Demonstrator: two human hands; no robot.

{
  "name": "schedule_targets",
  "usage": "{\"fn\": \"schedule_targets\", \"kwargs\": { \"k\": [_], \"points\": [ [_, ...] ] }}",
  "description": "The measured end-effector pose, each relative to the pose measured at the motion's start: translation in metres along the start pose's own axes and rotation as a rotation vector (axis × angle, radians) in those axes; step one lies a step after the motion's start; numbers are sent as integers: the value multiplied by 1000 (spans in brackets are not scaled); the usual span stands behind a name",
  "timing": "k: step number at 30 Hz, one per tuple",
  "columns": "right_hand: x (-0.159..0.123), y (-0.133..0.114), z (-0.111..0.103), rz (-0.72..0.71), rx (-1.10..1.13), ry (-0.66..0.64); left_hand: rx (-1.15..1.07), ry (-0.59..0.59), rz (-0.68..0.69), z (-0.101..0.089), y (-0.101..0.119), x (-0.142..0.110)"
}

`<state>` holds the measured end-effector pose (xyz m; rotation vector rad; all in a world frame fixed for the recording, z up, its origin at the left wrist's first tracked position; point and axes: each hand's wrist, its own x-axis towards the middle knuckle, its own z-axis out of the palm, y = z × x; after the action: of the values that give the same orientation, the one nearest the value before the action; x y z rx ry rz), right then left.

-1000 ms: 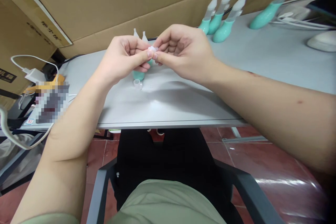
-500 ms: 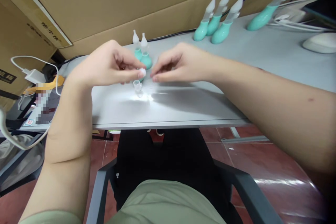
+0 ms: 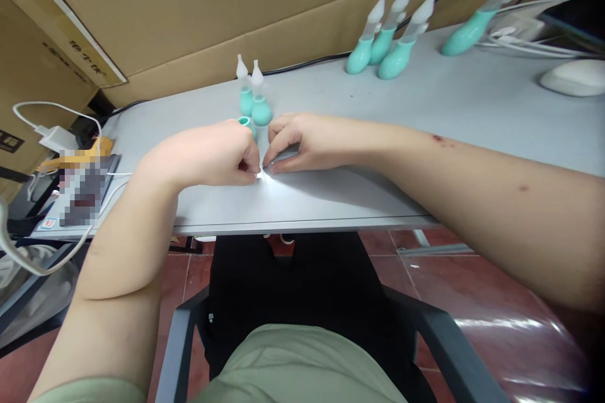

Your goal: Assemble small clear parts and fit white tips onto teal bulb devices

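My left hand (image 3: 220,154) is low over the grey table, its thumb and index finger closed on a small white part (image 3: 259,175) that is mostly hidden. Fingertip to fingertip with it, my right hand (image 3: 290,143) pinches at the same bright spot; what it grips is too small to make out. Behind the left knuckles stands an open teal bulb (image 3: 246,121), partly covered. Two assembled nasal aspirators with white tips, one at the left (image 3: 244,101) and one at the right (image 3: 261,111), stand just beyond the hands.
Several larger teal aspirators (image 3: 396,63) stand along the cardboard wall (image 3: 227,6) at the back right. A white mouse (image 3: 574,78) lies at the far right. On the left are a phone (image 3: 89,192), a white charger (image 3: 59,138) and cables. The table edge (image 3: 302,227) runs before my lap.
Both hands have come down and toward each other, with their fingertips now meeting near the table. The small clear cup that stood there is hidden now, and the open teal bulb shows more.
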<state>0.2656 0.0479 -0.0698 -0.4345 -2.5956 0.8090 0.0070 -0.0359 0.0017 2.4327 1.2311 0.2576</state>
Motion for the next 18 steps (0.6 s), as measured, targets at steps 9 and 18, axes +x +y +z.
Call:
{"fn": "schedule_targets", "kwargs": {
  "k": [9,18],
  "points": [
    [-2,-3,-4,-15,17,-33,38,-129,39,-9,1,5],
    [-2,-2,-16,16,99,284,-84,349,95,-6,-7,11]
  ]
}}
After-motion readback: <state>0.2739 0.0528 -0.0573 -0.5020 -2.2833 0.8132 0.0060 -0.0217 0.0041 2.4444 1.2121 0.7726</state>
